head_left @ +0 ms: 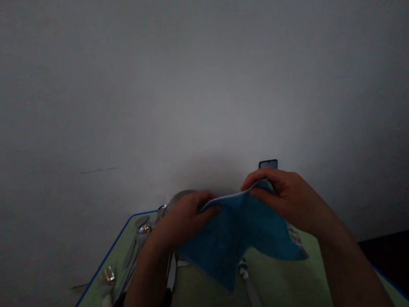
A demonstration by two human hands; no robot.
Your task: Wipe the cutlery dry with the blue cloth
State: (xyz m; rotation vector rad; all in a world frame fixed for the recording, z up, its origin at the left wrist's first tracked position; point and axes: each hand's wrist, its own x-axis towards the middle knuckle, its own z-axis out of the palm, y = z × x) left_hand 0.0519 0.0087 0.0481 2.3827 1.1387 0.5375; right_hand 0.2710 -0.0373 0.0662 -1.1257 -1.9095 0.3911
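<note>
Blue cloth (237,230) held up above green bench (200,303) — top edge pinched by both hands: left hand (187,218) at cloth's 10 o'clock, right hand (286,191) at 1 o'clock. Phone (268,164), partly hidden, at right hand's 11 o'clock. Shiny spoon (144,229) at cloth's 9 o'clock — pale-handled utensil (252,291) at 6 o'clock.
</note>
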